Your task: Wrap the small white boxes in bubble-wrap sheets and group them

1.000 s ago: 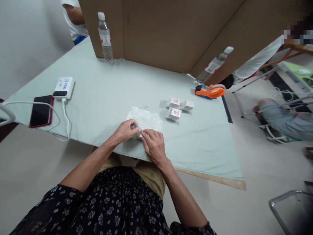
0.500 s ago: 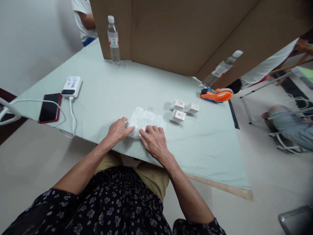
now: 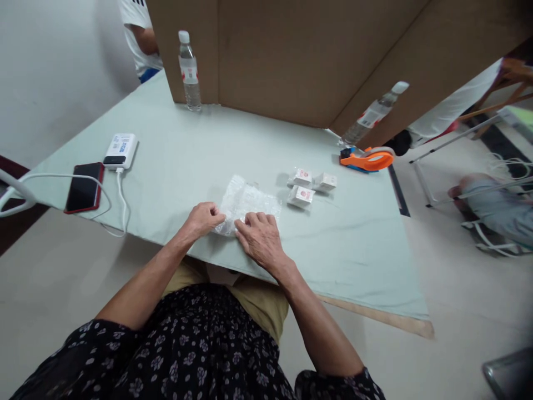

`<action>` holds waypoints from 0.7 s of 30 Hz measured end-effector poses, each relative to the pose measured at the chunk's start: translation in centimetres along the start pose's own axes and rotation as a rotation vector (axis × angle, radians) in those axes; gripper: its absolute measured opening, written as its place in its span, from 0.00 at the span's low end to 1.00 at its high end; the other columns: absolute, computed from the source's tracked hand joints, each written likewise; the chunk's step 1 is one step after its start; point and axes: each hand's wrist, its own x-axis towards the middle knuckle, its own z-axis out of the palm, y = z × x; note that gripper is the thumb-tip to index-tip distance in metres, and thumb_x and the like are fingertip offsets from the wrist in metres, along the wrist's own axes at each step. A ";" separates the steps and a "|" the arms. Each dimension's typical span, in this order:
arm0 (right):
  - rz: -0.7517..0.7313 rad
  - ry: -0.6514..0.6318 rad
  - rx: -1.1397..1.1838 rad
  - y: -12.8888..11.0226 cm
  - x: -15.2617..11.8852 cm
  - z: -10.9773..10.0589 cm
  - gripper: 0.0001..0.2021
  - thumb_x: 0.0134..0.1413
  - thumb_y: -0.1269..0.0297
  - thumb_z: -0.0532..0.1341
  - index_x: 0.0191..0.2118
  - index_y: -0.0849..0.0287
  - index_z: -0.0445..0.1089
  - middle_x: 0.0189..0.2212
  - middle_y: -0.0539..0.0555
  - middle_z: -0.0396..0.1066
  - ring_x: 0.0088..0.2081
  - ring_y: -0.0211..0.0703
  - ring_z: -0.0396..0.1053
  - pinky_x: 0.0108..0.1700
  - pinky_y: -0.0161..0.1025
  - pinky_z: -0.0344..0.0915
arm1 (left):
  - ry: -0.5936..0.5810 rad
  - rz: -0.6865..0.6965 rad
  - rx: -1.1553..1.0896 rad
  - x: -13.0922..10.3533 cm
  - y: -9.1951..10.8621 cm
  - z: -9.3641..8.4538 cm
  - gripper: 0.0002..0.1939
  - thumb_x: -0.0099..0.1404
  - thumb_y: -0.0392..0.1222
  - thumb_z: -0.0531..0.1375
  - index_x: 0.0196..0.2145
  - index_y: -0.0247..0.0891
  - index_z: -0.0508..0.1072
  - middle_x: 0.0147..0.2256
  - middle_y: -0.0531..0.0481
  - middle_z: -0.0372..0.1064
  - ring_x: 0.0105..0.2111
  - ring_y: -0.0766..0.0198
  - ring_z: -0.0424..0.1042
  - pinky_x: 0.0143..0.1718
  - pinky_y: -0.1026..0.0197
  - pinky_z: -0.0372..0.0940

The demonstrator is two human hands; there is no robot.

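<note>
A sheet of clear bubble wrap (image 3: pixel 250 200) lies on the pale green tabletop in front of me, its left part raised and creased. At its left edge, my left hand (image 3: pixel 204 218) is closed, thumb and forefinger pinching the wrap. My right hand (image 3: pixel 262 239) rests flat on the near right part of the wrap, fingers stretched out. Whether anything lies under the wrap I cannot tell. Just right of it are three small white boxes (image 3: pixel 301 196) with red prints, in clear film, grouped close together.
An orange tape dispenser (image 3: pixel 368 159) lies at the right edge. Water bottles stand by the brown cardboard partition (image 3: pixel 275 61), one at left (image 3: pixel 190 72), one at right (image 3: pixel 372 115). A phone (image 3: pixel 84 187) and a cabled white power bank (image 3: pixel 120 151) lie left. Another person's arm (image 3: pixel 145 40) shows behind.
My left hand has gone from spread fingers to a pinch on the wrap's left edge, and that side of the wrap has lifted and folded. My right hand stays in place.
</note>
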 end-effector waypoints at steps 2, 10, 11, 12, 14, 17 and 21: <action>-0.008 -0.007 -0.006 0.0 0.1 -0.2 0.08 0.66 0.59 0.56 0.44 0.54 0.69 0.40 0.57 0.69 0.41 0.50 0.57 0.42 0.46 0.47 | -0.020 -0.052 -0.198 -0.2 0.2 0.4 0.08 0.50 0.38 0.62 0.22 0.38 0.64 0.18 0.60 0.58 0.20 0.71 0.57 0.23 0.66 0.52; -0.012 0.003 -0.009 -0.1 0.4 -0.3 0.10 0.65 0.59 0.58 0.47 0.57 0.67 0.40 0.57 0.70 0.41 0.51 0.58 0.43 0.47 0.49 | -0.090 -0.203 -0.633 -0.7 2.2 2.1 0.05 0.51 0.33 0.60 0.25 0.37 0.65 0.17 0.60 0.61 0.15 0.72 0.60 0.17 0.68 0.56; -0.006 0.009 0.002 -0.1 0.4 -0.3 0.10 0.64 0.60 0.58 0.47 0.58 0.67 0.40 0.57 0.71 0.41 0.51 0.59 0.43 0.47 0.49 | -0.095 -0.211 -0.646 -0.7 2.5 2.3 0.05 0.52 0.32 0.60 0.25 0.37 0.65 0.17 0.60 0.61 0.15 0.72 0.60 0.17 0.69 0.56; -0.001 0.011 0.013 -0.1 0.3 -0.3 0.10 0.64 0.60 0.58 0.46 0.59 0.67 0.39 0.57 0.71 0.41 0.51 0.59 0.44 0.47 0.50 | -0.100 -0.211 -0.652 -0.7 2.8 2.5 0.05 0.52 0.32 0.60 0.25 0.37 0.65 0.17 0.60 0.61 0.15 0.72 0.60 0.16 0.69 0.55; 0.005 0.012 0.033 -0.1 0.3 -0.3 0.09 0.64 0.60 0.58 0.44 0.59 0.67 0.39 0.57 0.72 0.41 0.51 0.60 0.44 0.47 0.50 | -0.108 -0.189 -0.649 -0.8 3.3 2.8 0.05 0.52 0.31 0.60 0.24 0.36 0.66 0.16 0.59 0.61 0.15 0.73 0.59 0.16 0.69 0.55; -0.002 0.015 0.069 0.1 0.1 -0.4 0.08 0.64 0.62 0.57 0.42 0.60 0.68 0.39 0.57 0.73 0.42 0.50 0.61 0.45 0.47 0.50 | -0.146 -0.148 -0.631 -0.9 3.7 2.8 0.02 0.52 0.32 0.59 0.26 0.35 0.68 0.15 0.59 0.61 0.15 0.73 0.59 0.17 0.69 0.56; -0.001 0.009 0.201 0.8 -0.3 -0.5 0.07 0.64 0.66 0.55 0.42 0.59 0.70 0.42 0.56 0.75 0.44 0.49 0.64 0.46 0.46 0.52 | -0.234 -0.125 -0.604 -1.2 3.6 2.2 0.09 0.53 0.32 0.58 0.34 0.32 0.72 0.19 0.57 0.64 0.18 0.71 0.62 0.21 0.66 0.60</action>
